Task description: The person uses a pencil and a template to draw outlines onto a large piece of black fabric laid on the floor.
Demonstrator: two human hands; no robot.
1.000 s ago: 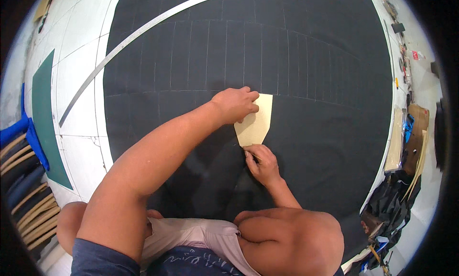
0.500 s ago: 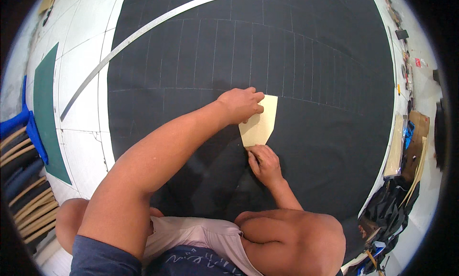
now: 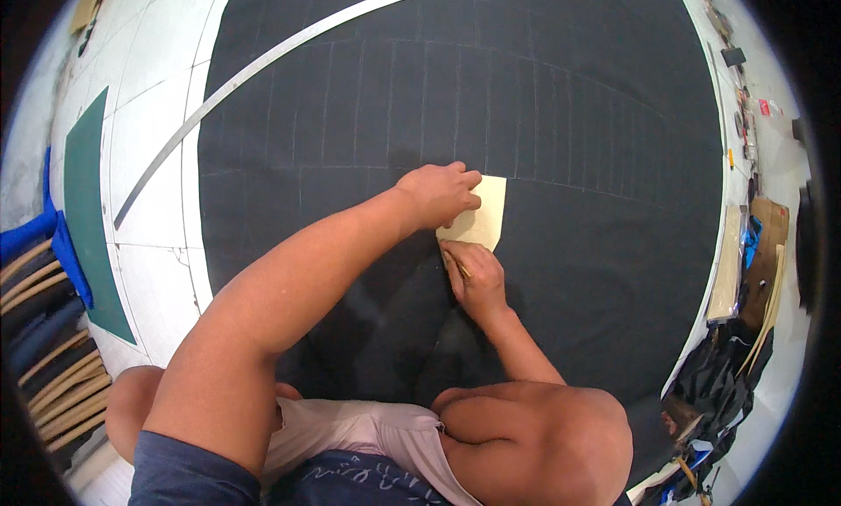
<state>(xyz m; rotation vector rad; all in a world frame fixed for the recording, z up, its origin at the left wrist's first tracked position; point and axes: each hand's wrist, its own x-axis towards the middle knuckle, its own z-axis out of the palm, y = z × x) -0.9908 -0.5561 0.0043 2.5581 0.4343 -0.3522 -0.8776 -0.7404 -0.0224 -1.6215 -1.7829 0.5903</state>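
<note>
Head | left hand (image 3: 438, 195) pressing card template (image 3: 483, 219) | right hand (image 3: 474, 278) just below

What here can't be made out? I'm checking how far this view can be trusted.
Head view only:
- Left part of the card template: under the left hand.
- Marking tool: a thin sliver in the right hand; its kind and tip are too small to tell.
- Chalk lines on the black cloth near the hands: hidden by the forearms.
- Clutter at the right rim: bent and blurred by the fisheye.
</note>
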